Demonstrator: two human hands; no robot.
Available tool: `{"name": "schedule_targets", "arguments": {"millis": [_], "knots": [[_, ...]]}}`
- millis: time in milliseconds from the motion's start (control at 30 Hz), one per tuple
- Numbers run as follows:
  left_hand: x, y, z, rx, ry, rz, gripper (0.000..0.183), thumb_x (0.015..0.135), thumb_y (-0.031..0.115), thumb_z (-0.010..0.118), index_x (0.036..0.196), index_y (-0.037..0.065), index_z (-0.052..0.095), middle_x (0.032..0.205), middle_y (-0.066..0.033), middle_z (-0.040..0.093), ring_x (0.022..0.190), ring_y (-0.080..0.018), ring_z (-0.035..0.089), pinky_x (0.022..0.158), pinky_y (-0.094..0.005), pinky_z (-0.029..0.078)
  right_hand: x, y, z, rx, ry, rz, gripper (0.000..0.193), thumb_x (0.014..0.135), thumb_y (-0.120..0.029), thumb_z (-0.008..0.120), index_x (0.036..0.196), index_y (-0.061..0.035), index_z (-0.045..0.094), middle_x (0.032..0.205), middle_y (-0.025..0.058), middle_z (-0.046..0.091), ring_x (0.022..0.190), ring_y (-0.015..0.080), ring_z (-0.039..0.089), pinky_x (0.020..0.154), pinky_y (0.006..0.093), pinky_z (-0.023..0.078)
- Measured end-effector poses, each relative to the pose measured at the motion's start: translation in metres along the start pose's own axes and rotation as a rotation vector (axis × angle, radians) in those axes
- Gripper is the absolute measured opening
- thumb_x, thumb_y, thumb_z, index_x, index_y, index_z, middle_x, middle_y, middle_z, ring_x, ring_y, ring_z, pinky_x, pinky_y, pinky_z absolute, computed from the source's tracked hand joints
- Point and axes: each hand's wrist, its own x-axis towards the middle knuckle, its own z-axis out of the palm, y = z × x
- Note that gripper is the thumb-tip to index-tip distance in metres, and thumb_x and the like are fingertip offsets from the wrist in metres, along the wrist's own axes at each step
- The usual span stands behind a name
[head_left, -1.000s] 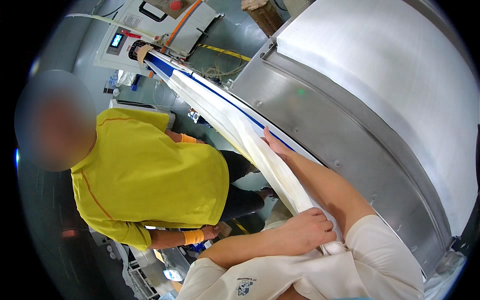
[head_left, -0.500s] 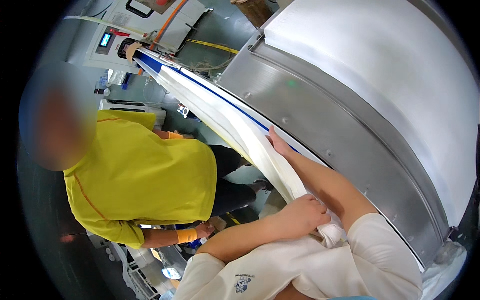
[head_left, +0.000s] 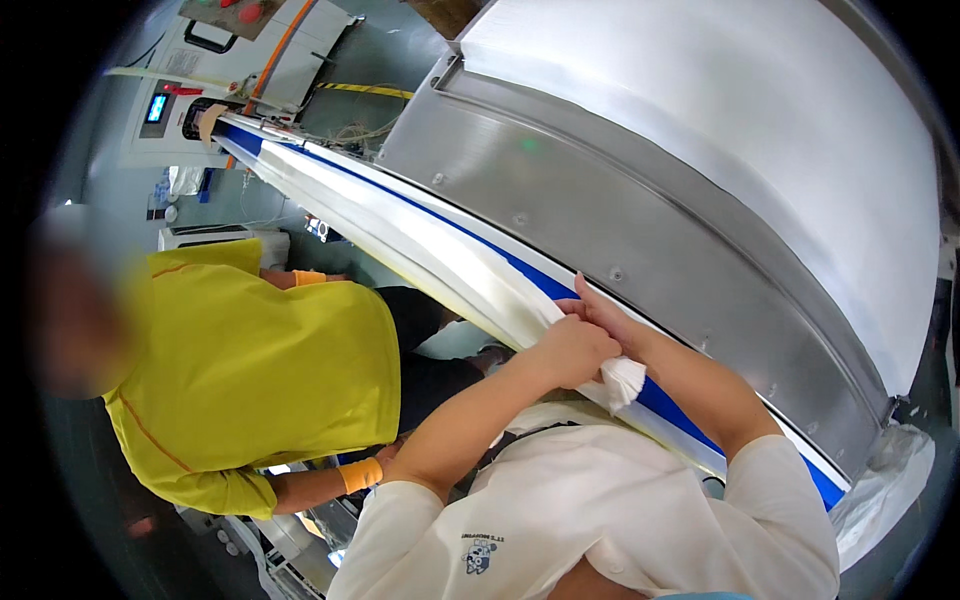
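Note:
A long white cloth strip point(head_left: 400, 225) runs diagonally along a blue rail point(head_left: 670, 405) at the edge of a large machine. My left hand point(head_left: 570, 350) is closed around the strip, and a bunched white end point(head_left: 625, 380) sticks out below my fist. Just above it, my right hand point(head_left: 605, 310) pinches the cloth with its fingers against the blue rail. The two hands touch each other. My white shirt point(head_left: 600, 510) fills the lower edge.
A curved steel panel point(head_left: 620, 200) and a broad white surface point(head_left: 740, 110) rise to the right. A co-worker in a yellow shirt point(head_left: 260, 370) with orange wristbands bends at the left. A control box with a small blue screen point(head_left: 157, 107) stands upper left.
My left hand has slid up the cloth strip until it meets my right hand, gathering cloth. The view has shifted, and the co-worker sits lower and further left.

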Motion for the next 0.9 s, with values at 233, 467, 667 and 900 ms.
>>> {"name": "schedule_targets", "arguments": {"millis": [233,467,667,900], "knots": [[-0.012,-0.016,-0.022,0.057,-0.142,-0.148,0.027,0.069,0.02,0.069,0.093,0.011,0.064,0.095,-0.0073,0.064,0.093,-0.0252,0.06,0.08,-0.0377,0.046,-0.037,0.024,0.002,-0.027,0.194,-0.121,0.071,0.09,-0.062,0.03,0.118,-0.0009,0.054,0.107,0.0082,0.06,0.095,0.0164,0.056,0.086,0.0299,0.043],[-0.038,-0.033,-0.024,-0.004,0.025,-0.093,0.024,0.067,0.016,0.068,0.089,0.009,0.063,0.088,-0.0071,0.063,0.088,-0.0283,0.058,0.08,-0.0391,0.043,-0.068,0.055,-0.006,-0.132,0.752,-0.09,0.047,0.088,-0.044,0.052,0.112,-0.0029,0.052,0.108,0.0116,0.058,0.097,0.0183,0.056,0.081,0.0332,0.045],[-0.039,-0.027,-0.034,-0.034,0.063,-0.038,0.022,0.068,0.011,0.065,0.09,0.009,0.063,0.088,-0.0072,0.063,0.09,-0.0285,0.057,0.082,-0.039,0.042,-0.05,0.059,-0.013,0.316,0.633,0.029,0.045,0.086,-0.039,0.058,0.109,-0.0018,0.052,0.107,0.0125,0.058,0.095,0.0197,0.057,0.08,0.0351,0.047],[-0.05,-0.019,-0.042,-0.042,0.064,-0.046,0.02,0.069,0.009,0.061,0.09,0.009,0.063,0.087,-0.008,0.062,0.088,-0.0295,0.057,0.08,-0.0397,0.043,-0.031,0.053,-0.007,0.066,0.723,-0.107,0.018,0.079,-0.014,0.065,0.092,-0.0045,0.058,0.078,0.0051,0.061,0.069,0.0145,0.06,0.059,0.0292,0.05]]}}
